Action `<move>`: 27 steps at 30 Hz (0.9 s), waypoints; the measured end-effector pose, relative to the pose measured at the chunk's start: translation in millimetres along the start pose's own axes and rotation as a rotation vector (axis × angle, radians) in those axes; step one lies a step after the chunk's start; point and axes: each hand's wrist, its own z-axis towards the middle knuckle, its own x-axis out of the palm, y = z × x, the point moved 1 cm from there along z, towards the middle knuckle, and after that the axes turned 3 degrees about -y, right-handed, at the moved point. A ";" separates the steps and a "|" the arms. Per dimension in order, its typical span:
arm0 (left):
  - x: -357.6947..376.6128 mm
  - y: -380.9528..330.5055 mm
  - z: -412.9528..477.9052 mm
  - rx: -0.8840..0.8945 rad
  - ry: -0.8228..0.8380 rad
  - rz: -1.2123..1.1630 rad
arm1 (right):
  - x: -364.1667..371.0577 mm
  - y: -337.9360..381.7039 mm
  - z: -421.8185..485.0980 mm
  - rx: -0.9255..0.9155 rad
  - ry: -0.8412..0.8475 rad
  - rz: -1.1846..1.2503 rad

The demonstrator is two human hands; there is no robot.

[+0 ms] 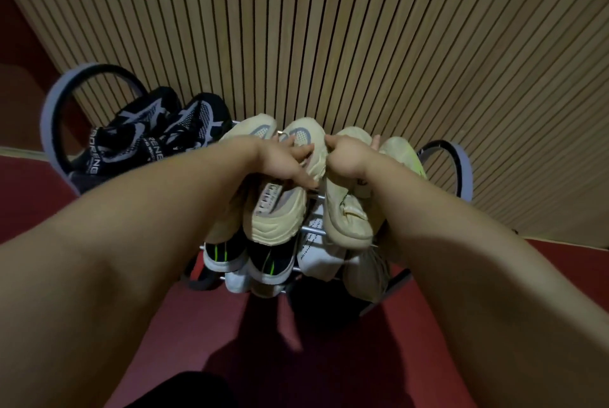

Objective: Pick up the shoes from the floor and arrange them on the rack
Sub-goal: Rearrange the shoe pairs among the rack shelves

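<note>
A metal shoe rack (56,111) with round end loops stands against the slatted wall. On its top tier lie several cream sneakers. My left hand (283,162) rests on one cream sneaker (280,210), its fingers spread over the upper. My right hand (349,157) grips the neighbouring cream sneaker (346,220) at its opening. A pair of black and white sneakers (148,140) sits at the left end of the top tier. Lower tiers hold black sneakers with green stripes (267,262) and white shoes (316,259).
Red carpet (230,341) covers the floor in front of the rack. A wooden slatted wall (329,28) rises right behind it. The rack's right end loop (461,164) stands near my right forearm. A dark shape lies at the bottom edge.
</note>
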 end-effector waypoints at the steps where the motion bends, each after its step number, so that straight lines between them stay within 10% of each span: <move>1: -4.5 3.9 -4.5 0.018 -0.005 0.005 | -0.2 0.1 3.2 -0.004 0.001 0.026; 20: 10.1 46.7 15.2 -0.005 -0.197 0.331 | -11.1 16.5 40.7 -0.076 0.244 -0.229; 27: -6.7 48.5 -1.0 0.079 -0.242 0.313 | -12.0 29.3 25.4 0.002 -0.018 -0.261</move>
